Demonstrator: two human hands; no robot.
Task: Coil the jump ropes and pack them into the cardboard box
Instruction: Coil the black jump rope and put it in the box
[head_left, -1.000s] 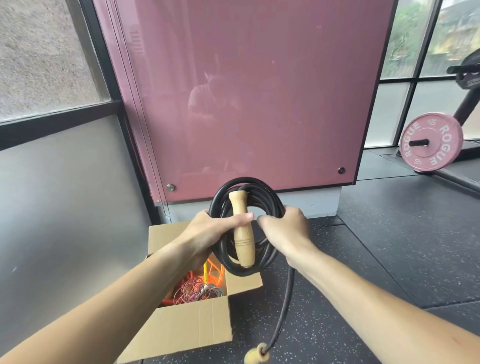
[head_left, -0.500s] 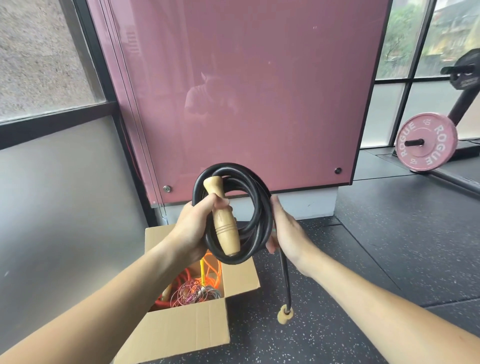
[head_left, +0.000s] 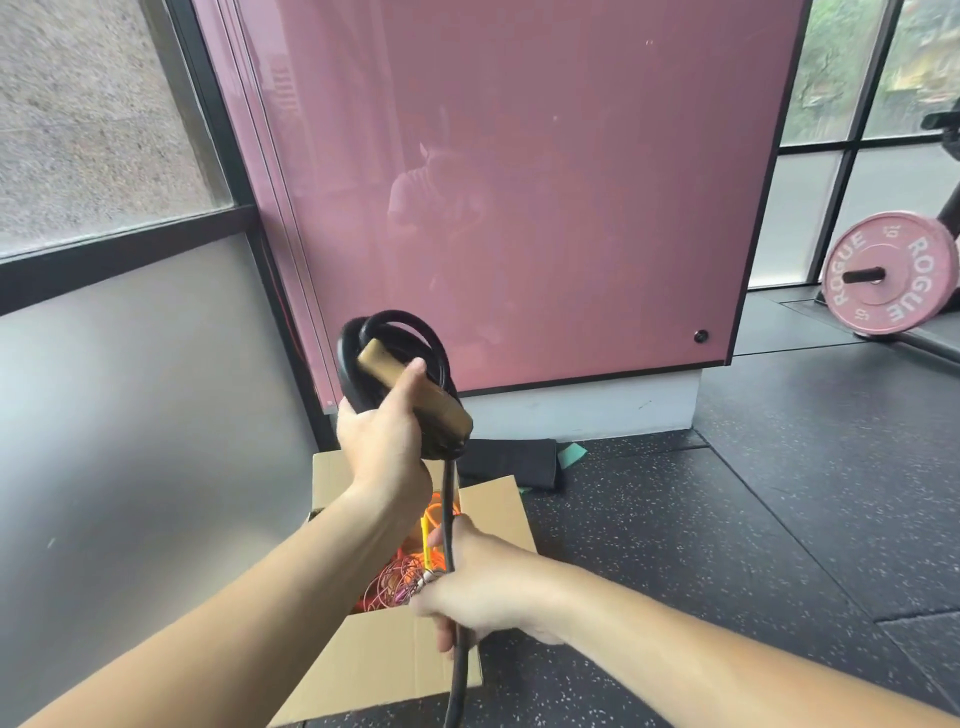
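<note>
Black jump rope (head_left: 348, 364): thick and mostly wound into a tight coil, wooden handle (head_left: 441, 410) slanted across it, one straight tail hanging down. My right hand (head_left: 483, 592), nearest, curls its fingers round that tail, over the open cardboard box (head_left: 363, 665) on the floor, orange ropes (head_left: 436, 512) inside. My left hand (head_left: 384, 441), higher and farther, grips the coil, thumb pressing the handle. Half a second ago the right hand was up beside the coil; it now sits lower on the tail.
</note>
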